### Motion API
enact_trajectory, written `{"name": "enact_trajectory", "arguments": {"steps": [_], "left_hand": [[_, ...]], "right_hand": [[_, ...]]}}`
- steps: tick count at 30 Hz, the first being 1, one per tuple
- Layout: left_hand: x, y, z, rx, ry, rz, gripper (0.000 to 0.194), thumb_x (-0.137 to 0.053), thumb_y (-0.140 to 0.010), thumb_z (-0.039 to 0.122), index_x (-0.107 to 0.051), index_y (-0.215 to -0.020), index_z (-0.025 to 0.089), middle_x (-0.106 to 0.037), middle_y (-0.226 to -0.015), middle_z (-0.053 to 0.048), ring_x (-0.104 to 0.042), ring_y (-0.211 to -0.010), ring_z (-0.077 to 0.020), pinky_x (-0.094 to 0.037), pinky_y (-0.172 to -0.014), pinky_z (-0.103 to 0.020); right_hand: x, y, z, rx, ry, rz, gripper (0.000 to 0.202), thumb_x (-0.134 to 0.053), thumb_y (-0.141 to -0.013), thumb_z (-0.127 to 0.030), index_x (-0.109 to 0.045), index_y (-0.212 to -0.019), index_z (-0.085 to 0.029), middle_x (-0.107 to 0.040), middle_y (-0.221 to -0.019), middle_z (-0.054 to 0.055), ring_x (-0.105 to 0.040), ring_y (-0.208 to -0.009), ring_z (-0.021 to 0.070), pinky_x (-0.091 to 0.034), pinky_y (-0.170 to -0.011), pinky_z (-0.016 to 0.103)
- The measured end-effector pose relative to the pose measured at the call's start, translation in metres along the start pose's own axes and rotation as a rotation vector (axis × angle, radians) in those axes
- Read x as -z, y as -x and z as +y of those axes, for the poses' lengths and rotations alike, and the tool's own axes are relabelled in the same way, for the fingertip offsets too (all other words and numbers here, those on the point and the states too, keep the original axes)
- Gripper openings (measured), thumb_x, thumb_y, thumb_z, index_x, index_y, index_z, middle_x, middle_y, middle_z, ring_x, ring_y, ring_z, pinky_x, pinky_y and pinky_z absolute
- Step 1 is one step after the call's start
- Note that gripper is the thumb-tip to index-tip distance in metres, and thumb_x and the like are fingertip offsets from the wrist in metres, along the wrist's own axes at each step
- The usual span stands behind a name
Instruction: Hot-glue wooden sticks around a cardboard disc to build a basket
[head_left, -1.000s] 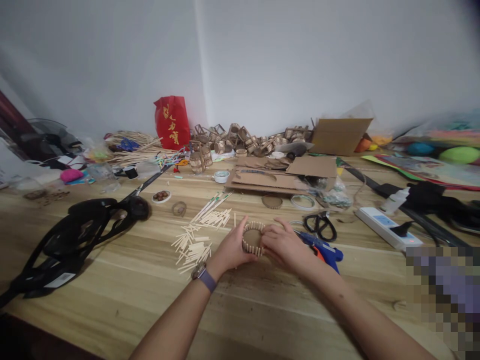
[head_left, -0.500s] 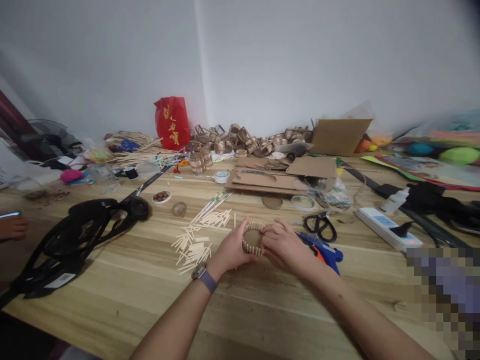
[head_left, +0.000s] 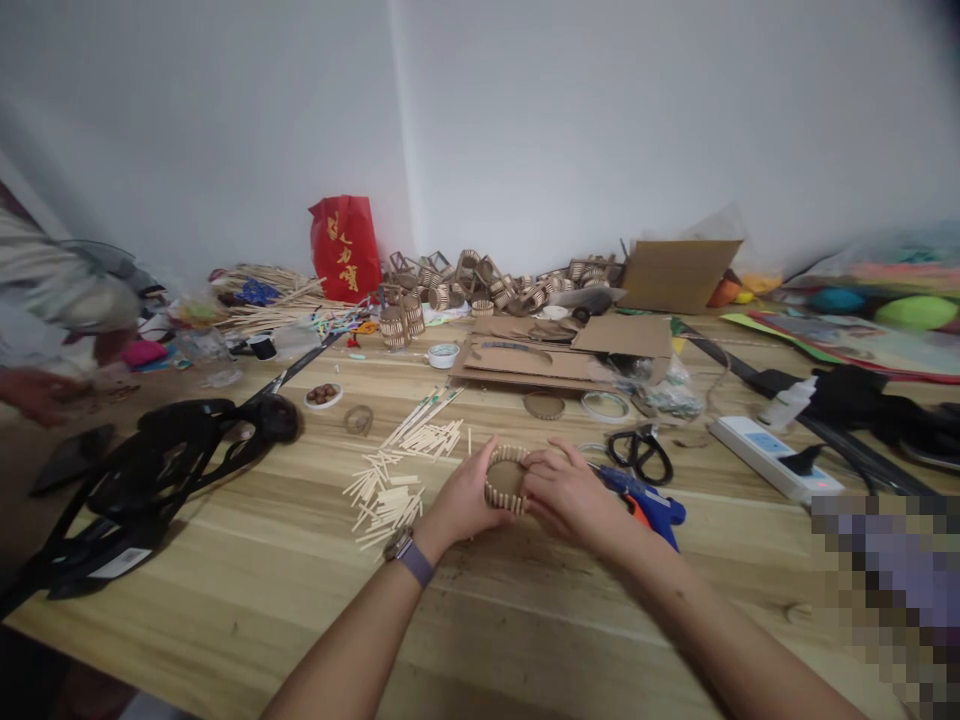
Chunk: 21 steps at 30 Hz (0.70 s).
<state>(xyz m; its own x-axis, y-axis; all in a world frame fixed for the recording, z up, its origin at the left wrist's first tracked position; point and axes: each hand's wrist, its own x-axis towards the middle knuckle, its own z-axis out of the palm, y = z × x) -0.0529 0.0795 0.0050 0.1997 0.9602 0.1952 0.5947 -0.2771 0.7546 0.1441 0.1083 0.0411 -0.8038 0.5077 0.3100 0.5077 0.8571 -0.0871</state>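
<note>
A small round basket (head_left: 507, 498) of short light sticks set around a brown cardboard base is between my two hands, low over the wooden table. My left hand (head_left: 466, 497) wraps its left side, thumb at the near edge. On the right side, my right hand (head_left: 564, 492) has its fingers closed on the rim; some fingertips are hidden. Short cut sticks (head_left: 394, 503) lie in loose piles left of my left hand. A blue glue gun (head_left: 651, 505) rests just beyond my right forearm, with black-handled scissors (head_left: 640, 455) behind it.
A black strapped object (head_left: 180, 460) lies at the left, near another person's hand (head_left: 34, 395). Cardboard sheets (head_left: 532, 365), a bowl of brown beads (head_left: 323, 395) and finished small baskets (head_left: 480, 285) are farther back. A white power strip (head_left: 776, 460) sits at the right.
At the far left, another person's sleeve and a second hand have come into view, and a dark flat object now lies on the table there. My hands and the basket have hardly moved.
</note>
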Motion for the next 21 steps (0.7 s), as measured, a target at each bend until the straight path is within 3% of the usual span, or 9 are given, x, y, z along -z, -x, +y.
{"name": "enact_trajectory", "arguments": {"steps": [4, 7, 9, 12, 17, 21], "left_hand": [[-0.002, 0.000, -0.004, -0.022, -0.018, 0.027, 0.109, -0.083, -0.055, 0.021, -0.023, -0.146, 0.020, -0.037, -0.148, -0.015, -0.037, -0.134, -0.0327, -0.031, -0.110, -0.047], [-0.002, 0.000, -0.005, -0.031, -0.031, 0.037, 0.107, -0.083, -0.056, 0.023, -0.025, -0.146, 0.020, -0.037, -0.148, -0.015, -0.036, -0.135, -0.0327, -0.029, -0.111, -0.048], [-0.001, 0.000, -0.004, -0.020, -0.042, 0.032, 0.106, -0.083, -0.056, 0.022, -0.026, -0.145, 0.019, -0.036, -0.148, -0.015, -0.035, -0.135, -0.0327, -0.028, -0.112, -0.048], [0.003, 0.001, -0.002, 0.004, -0.051, 0.010, 0.106, -0.083, -0.056, 0.021, -0.026, -0.145, 0.017, -0.035, -0.149, -0.016, -0.034, -0.136, -0.0332, -0.027, -0.113, -0.048], [0.006, 0.003, 0.000, -0.016, -0.031, -0.005, 0.109, -0.080, -0.058, 0.019, -0.019, -0.147, 0.018, -0.031, -0.151, -0.016, -0.029, -0.138, -0.0326, -0.025, -0.114, -0.048], [-0.002, 0.005, 0.004, -0.017, -0.061, 0.055, 0.119, -0.084, -0.055, 0.023, -0.011, -0.148, 0.016, -0.023, -0.153, -0.019, -0.022, -0.141, -0.0334, -0.022, -0.115, -0.049]], "right_hand": [[0.004, 0.001, -0.001, -0.009, 0.009, 0.013, 0.013, -0.055, -0.085, -0.021, -0.066, -0.092, -0.023, -0.070, -0.102, 0.007, -0.053, -0.113, 0.0246, -0.020, -0.108, 0.052], [0.018, 0.006, 0.001, -0.018, 0.028, 0.096, 0.030, -0.060, -0.085, -0.030, -0.061, -0.114, -0.023, -0.066, -0.114, 0.010, -0.051, -0.116, 0.0271, -0.026, -0.105, 0.051], [0.030, 0.015, 0.006, -0.069, 0.052, 0.160, 0.027, -0.057, -0.087, -0.034, -0.062, -0.111, -0.022, -0.067, -0.112, 0.011, -0.054, -0.111, 0.0276, -0.034, -0.098, 0.047], [0.044, 0.036, 0.016, -0.272, 0.116, 0.172, 0.026, -0.046, -0.091, -0.037, -0.064, -0.087, -0.020, -0.069, -0.093, 0.011, -0.060, -0.092, 0.0269, -0.043, -0.081, 0.040], [0.060, 0.075, 0.029, -0.871, 0.104, -0.090, 0.044, -0.039, -0.090, -0.050, -0.056, -0.059, -0.024, -0.064, -0.059, 0.008, -0.060, -0.057, 0.0251, -0.036, -0.052, 0.033], [0.063, 0.093, 0.033, -1.062, 0.025, -0.291, 0.050, -0.047, -0.083, -0.059, -0.056, -0.048, -0.025, -0.065, -0.055, 0.010, -0.062, -0.057, 0.0281, -0.035, -0.050, 0.033]]}}
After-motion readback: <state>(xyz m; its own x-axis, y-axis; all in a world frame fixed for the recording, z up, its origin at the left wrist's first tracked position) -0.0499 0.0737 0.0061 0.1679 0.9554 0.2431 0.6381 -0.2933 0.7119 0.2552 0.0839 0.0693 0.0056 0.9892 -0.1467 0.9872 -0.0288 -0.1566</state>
